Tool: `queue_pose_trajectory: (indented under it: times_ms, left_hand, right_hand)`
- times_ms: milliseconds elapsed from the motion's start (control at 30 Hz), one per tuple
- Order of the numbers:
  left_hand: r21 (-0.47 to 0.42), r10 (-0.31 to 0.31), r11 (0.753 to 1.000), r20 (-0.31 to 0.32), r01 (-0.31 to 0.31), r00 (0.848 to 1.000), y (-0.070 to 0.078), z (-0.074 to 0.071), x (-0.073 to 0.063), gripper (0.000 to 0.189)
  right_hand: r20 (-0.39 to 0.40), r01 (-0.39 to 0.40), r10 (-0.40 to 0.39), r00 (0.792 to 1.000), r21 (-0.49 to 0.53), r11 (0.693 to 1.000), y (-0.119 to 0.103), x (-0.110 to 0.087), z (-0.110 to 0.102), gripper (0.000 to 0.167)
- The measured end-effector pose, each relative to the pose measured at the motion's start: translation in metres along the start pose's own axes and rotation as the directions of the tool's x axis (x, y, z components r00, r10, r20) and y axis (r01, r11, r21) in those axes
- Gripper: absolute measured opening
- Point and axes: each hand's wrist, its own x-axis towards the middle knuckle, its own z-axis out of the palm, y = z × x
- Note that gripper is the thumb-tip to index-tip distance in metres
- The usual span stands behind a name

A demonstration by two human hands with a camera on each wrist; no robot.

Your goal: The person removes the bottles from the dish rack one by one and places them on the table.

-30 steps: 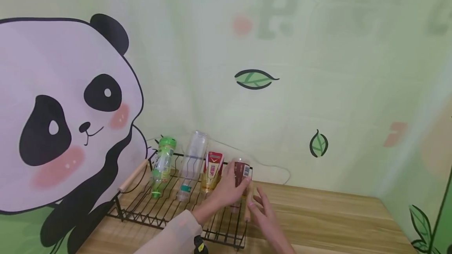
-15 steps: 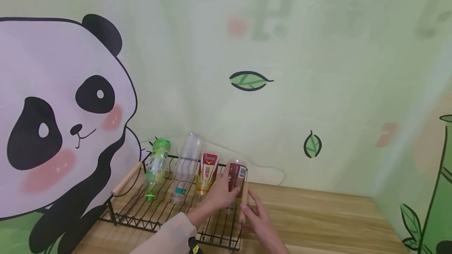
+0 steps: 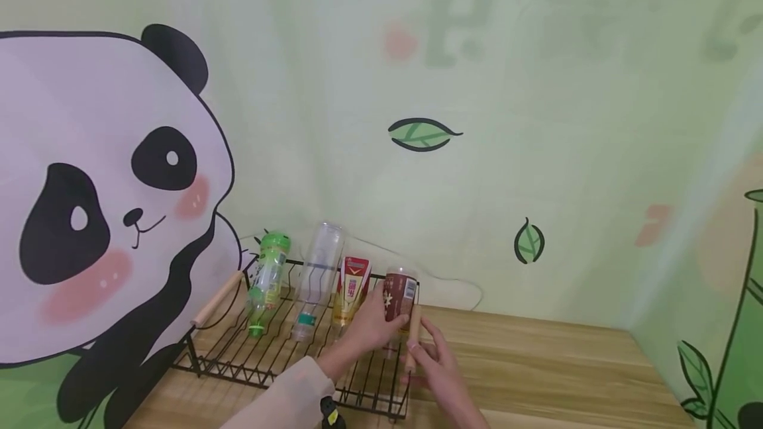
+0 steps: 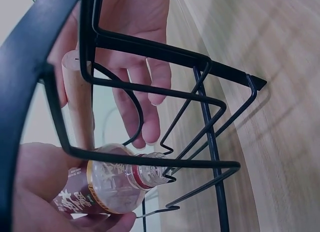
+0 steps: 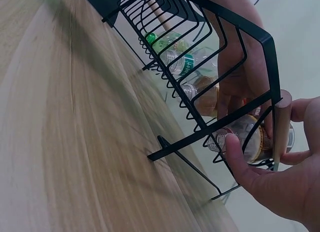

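Note:
My left hand (image 3: pixel 371 324) grips an upside-down plastic bottle (image 3: pixel 401 290) with a maroon label. It stands at the right end of a black wire rack (image 5: pixel 274 56). In the left wrist view, curled fingers go round the label, and the bottle's neck (image 4: pixel 150 174) points down among the wires. Beside the bottle, my right hand (image 3: pixel 440 368) holds the rack's right wooden handle (image 3: pixel 414 330). In the right wrist view, that wooden handle (image 5: pixel 282 134) lies between the digits, and one finger (image 5: pixel 235 154) reaches inward by the bottle's neck.
Three more containers lean neck-down in the rack: a green-capped bottle (image 3: pixel 271 270), a clear bottle (image 3: pixel 322 263) and a red and yellow pouch-like pack (image 3: pixel 353 290). Another wooden handle (image 3: pixel 217 298) is at the rack's left. Wooden tabletop (image 3: pixel 536 363) extends right, before a panda-printed cloth (image 3: pixel 477 204).
The head view has shifted slightly. My right hand has closed in on the wooden handle, its thumb now against it. More of the maroon label shows beside my left fingers.

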Motion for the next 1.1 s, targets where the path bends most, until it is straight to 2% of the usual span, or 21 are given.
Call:
queue_pose_trajectory:
  times_ms: [167, 433, 633, 833, 1100]
  left_hand:
    - [-0.014, -0.014, 1.0, 0.003, 0.014, 1.0, -0.003, 0.002, 0.0015, 0.087]
    - [0.012, -0.021, 1.0, 0.02, 0.02, 1.0, -0.0029, 0.0026, 0.0044, 0.089]
    - [-0.004, -0.011, 1.0, 0.027, 0.011, 1.0, -0.0039, 0.0023, 0.0034, 0.089]
    - [0.001, -0.031, 1.0, 0.032, 0.031, 0.999, -0.0053, 0.0001, -0.0007, 0.091]
    - [0.006, -0.068, 0.998, 0.038, 0.068, 0.997, -0.004, -0.0002, 0.0007, 0.096]
  right_hand:
    - [-0.006, -0.002, 0.002, 1.0, 0.016, 1.0, 0.0, 0.0, -0.0003, 0.078]
    - [-0.023, -0.004, 0.004, 1.0, 0.005, 1.0, -0.0021, -0.0004, -0.0012, 0.08]
    - [-0.033, 0.0, 0.0, 0.999, 0.002, 1.0, -0.0017, -0.0022, 0.0001, 0.078]
    - [-0.026, 0.006, -0.006, 1.0, -0.008, 1.0, 0.0001, -0.0019, 0.0028, 0.076]
    - [-0.063, -0.019, 0.019, 0.998, -0.004, 1.0, -0.0023, 0.0004, 0.0066, 0.073]
